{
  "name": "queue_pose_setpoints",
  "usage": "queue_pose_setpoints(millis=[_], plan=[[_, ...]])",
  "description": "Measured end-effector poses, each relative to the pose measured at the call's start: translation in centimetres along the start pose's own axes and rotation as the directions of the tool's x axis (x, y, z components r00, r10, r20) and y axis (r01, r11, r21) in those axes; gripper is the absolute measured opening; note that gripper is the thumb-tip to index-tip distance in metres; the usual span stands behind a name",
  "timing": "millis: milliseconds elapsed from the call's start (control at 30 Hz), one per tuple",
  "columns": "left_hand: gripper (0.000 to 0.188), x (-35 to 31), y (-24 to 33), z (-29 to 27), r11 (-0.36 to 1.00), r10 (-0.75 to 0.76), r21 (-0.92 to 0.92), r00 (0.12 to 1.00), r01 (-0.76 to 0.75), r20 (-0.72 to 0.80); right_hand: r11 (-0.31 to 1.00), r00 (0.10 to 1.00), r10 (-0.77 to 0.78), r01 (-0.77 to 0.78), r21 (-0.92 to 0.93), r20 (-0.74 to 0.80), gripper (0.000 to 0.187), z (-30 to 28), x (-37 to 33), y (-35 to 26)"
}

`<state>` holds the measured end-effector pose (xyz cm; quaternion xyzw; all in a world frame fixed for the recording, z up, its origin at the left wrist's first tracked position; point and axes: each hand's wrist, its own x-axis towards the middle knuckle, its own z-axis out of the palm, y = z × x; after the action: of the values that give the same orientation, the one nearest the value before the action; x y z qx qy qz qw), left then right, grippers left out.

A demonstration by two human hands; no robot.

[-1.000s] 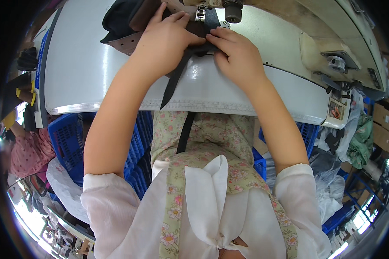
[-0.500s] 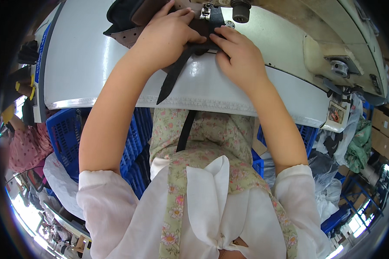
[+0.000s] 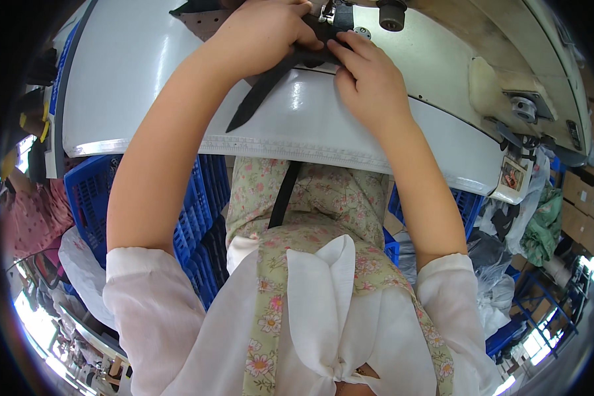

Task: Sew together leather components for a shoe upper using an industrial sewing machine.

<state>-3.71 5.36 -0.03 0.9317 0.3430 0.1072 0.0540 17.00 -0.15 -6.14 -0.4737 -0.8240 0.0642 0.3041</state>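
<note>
A long black strip (image 3: 261,99) lies on the sewing machine's white bed, its pointed loose end hanging toward me. My left hand (image 3: 264,36) grips the strip near the presser foot (image 3: 327,12), with the thumb along its upper part. Just right of it, my right hand (image 3: 375,79) has its fingertips closed on the strip's other edge, close to the needle area. A brown leather-like piece (image 3: 201,23) with small punched holes and a dark edge shows beyond my left hand. Much of that piece is cut off by the top of the picture or covered by my hand.
The machine's cream body (image 3: 475,39) rises at the right, with a metal winder wheel (image 3: 523,109). A ruler strip (image 3: 297,153) runs along the table's front edge. Blue plastic baskets (image 3: 92,191) stand beneath. Plastic bags (image 3: 498,300) lie at the right; another person's pink clothing (image 3: 36,221) shows far left.
Both hands have moved slightly farther up toward the presser foot. The strip's loose end has swung left and away from me, and less of the brown piece is in view.
</note>
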Motion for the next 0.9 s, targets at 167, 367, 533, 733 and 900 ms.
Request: queue_pose_setpoints(millis=[167, 367, 533, 733, 900], plan=[[0.028, 0.2, -1.0, -0.3, 0.997, 0.076, 0.004, 0.996, -0.076, 0.041, 0.999, 0.999, -0.013, 0.011, -0.034, -0.039, 0.034, 0.4, 0.2, -0.4], [0.032, -0.4, -1.1, -0.5, 0.982, 0.184, 0.059, 0.982, -0.182, -0.03, 0.993, 0.992, 0.082, -0.074, 0.089, -0.097, 0.027, 0.8, -0.3, -0.4], [0.033, -0.1, -1.5, -1.2, 0.99, 0.117, -0.082, 0.99, -0.111, 0.083, 0.996, 0.994, 0.072, -0.066, 0.063, -0.082, 0.024, 0.3, -0.3, -0.1], [0.031, 0.0, -2.0, -0.7, 0.985, 0.144, -0.101, 0.988, -0.138, 0.054, 0.999, 0.997, 0.048, -0.046, 0.025, -0.057, 0.025, 0.1, -0.2, -0.3], [0.029, 0.2, -2.4, -0.7, 0.979, 0.167, -0.126, 0.985, -0.161, 0.039, 0.999, 0.997, 0.044, -0.043, 0.015, -0.059, 0.025, 0.2, -0.1, -0.6]])
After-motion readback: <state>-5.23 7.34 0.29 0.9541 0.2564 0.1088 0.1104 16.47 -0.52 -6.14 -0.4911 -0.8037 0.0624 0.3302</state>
